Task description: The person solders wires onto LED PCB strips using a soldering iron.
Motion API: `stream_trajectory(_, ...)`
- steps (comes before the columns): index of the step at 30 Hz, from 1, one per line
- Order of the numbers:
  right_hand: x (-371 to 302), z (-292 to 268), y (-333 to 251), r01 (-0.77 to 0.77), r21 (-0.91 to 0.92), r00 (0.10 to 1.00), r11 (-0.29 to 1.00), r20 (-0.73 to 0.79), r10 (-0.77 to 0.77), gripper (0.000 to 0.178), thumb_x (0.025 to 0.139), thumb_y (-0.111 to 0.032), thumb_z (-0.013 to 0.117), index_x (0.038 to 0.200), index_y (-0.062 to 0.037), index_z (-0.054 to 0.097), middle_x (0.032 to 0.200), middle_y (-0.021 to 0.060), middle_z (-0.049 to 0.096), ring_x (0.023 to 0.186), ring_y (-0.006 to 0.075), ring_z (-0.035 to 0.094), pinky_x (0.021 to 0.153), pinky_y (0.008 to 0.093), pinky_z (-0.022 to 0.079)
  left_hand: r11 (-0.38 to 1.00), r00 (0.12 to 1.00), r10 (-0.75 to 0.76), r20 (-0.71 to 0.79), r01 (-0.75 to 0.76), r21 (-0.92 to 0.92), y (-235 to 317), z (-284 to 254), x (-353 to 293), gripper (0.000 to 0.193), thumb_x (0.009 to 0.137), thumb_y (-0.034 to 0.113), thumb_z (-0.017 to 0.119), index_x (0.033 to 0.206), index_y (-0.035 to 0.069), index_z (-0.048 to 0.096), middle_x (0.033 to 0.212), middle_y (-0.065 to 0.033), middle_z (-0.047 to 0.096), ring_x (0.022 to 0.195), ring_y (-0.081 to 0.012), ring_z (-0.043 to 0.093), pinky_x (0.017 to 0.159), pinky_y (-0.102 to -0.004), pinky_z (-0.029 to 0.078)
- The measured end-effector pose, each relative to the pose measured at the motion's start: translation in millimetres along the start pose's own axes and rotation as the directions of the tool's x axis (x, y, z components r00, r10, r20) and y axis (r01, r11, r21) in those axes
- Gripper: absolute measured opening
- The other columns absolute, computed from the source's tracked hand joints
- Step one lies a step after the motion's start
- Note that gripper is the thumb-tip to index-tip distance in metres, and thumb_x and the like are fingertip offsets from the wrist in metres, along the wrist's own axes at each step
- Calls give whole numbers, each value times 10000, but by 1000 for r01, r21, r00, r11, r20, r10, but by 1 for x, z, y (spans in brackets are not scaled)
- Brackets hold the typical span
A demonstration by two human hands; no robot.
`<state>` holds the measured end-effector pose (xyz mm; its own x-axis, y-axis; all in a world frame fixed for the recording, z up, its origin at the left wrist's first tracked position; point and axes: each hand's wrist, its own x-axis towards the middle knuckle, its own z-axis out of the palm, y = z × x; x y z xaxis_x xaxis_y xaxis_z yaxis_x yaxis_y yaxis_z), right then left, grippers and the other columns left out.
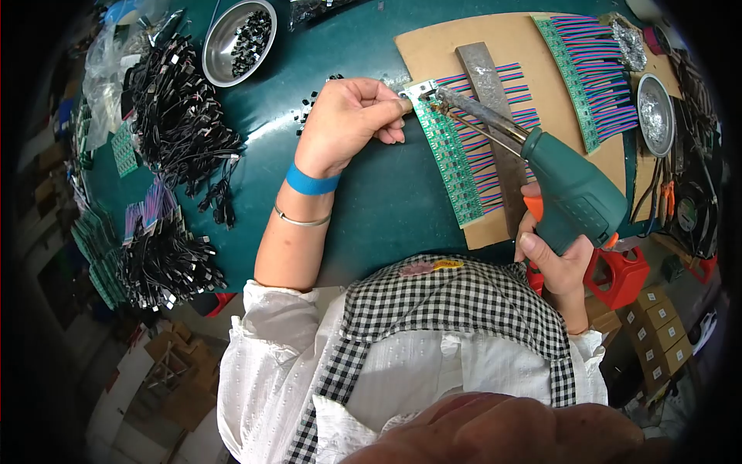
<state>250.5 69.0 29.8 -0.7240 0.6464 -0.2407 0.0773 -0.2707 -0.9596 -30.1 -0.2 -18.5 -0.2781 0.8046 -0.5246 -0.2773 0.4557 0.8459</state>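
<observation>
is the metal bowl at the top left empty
No, the metal bowl holds a heap of small black parts along its right side.

Bowl's (232,46) small black parts indistinct

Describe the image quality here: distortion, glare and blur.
Head view: fisheye bends the cardboard sheet edges and blackens the corners; glare on the steel bowl; the soldering gun and left hand are sharp; something close at the bottom edge is blurred.

Left grip (349,116): I am extending the forearm forward, knuckles up, fingertips (398,104) pinching together. Right grip (558,259): I am curling it closed, thumb lying upward, wrist bent.
</observation>
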Motion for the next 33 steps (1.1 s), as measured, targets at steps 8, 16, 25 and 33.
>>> stream_trajectory(8,2,7,-1,-102,-18,993,995,-60,101,457,761,-39,670,1131,87,433,1002,140,495,584,129,530,472,237,464,1000,1000,5,-3,-5,11,-2,0,1,105,822,76,631,787,-23,628,660,-65,630,557,-104,600,530,-198,486)
stream_trajectory(16,1,4,2,-141,-15,990,990,-22,141,462,768,-35,666,1146,74,424,818,111,526,592,140,532,485,246,473,1000,1000,18,-11,-18,7,-4,-1,1,103,823,72,631,786,-24,631,673,-61,630,574,-109,613,535,-199,489)
stream_trajectory(25,-1,11,-5,-136,-32,986,990,-102,132,462,771,-33,668,1154,78,435,859,119,535,600,145,540,485,248,471,1000,1000,18,-16,-17,20,-5,0,1,111,824,78,634,791,-28,633,672,-62,630,570,-109,611,539,-201,493)
stream_trajectory(33,-6,1,-4,-130,10,988,991,-81,131,481,760,-27,672,1160,100,436,885,145,551,570,137,533,476,243,464,999,999,32,-30,-31,38,-4,0,2,111,820,79,635,788,-27,634,650,-74,631,558,-109,603,534,-203,492)
